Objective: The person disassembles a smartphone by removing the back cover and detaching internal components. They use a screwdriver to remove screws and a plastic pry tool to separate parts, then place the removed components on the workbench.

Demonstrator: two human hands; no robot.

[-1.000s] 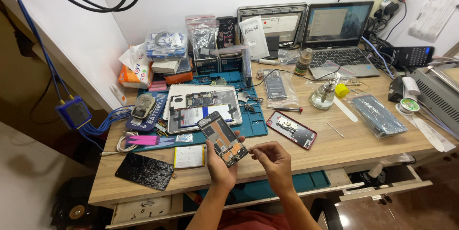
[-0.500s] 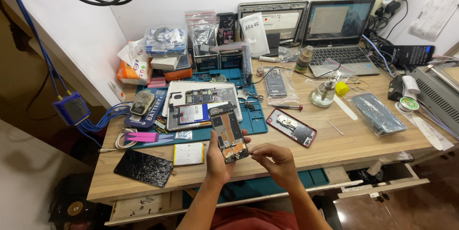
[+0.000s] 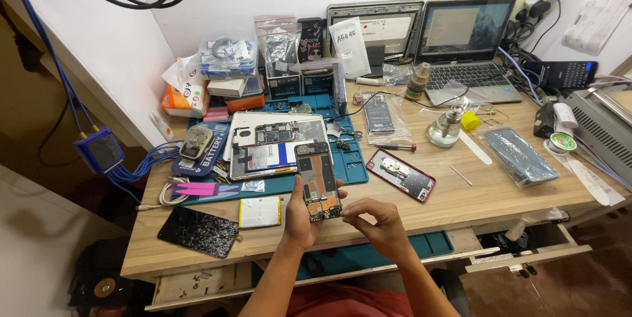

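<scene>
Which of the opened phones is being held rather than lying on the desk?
The bare phone frame gripped in the left hand; the red-edged phone lies on the wood.

A light wooden workbench (image 3: 461, 202) carries a teal repair mat (image 3: 342, 152); a cracked black screen panel (image 3: 197, 231) and a white battery (image 3: 259, 211) lie near its front edge; a red-framed phone (image 3: 401, 173), a glass bottle (image 3: 443, 130) and a laptop (image 3: 464, 47) sit further right.

Left hand (image 3: 301, 215) and right hand (image 3: 378, 225): bare, no rings or watch; forearms unsleeved; red garment (image 3: 329, 300) at bottom edge.
</scene>
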